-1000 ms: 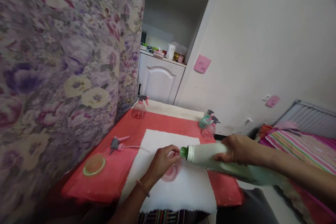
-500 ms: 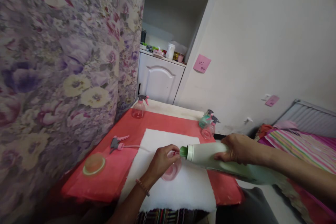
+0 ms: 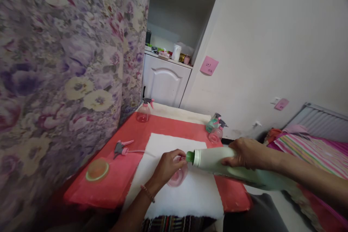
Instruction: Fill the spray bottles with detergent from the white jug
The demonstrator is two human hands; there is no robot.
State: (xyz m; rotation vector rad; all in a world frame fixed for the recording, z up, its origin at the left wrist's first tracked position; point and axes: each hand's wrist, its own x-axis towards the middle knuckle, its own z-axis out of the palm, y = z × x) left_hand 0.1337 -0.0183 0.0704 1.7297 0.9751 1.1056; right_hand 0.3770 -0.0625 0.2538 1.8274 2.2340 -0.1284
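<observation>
My left hand (image 3: 172, 165) is closed around the neck of a clear pink spray bottle (image 3: 178, 178), which stands on a white cloth with its top off. In my right hand (image 3: 244, 155) I grip a large pale green bottle (image 3: 212, 159), tipped almost level. Its green spout (image 3: 189, 157) meets the mouth of the pink bottle by my left fingertips; whether liquid flows I cannot tell. To the left lies a pink and grey spray head (image 3: 121, 149) with its thin tube reaching over the cloth. A round lid with a pale green rim (image 3: 97, 170) rests nearer the table's left corner.
The table has a red cover (image 3: 174, 125) under the white cloth (image 3: 195, 197). A pink spray bottle (image 3: 143, 113) stands at the back left. A green spray bottle (image 3: 211, 124) and another pink one (image 3: 216, 136) stand at the back right. A floral curtain (image 3: 67, 61) hangs on the left.
</observation>
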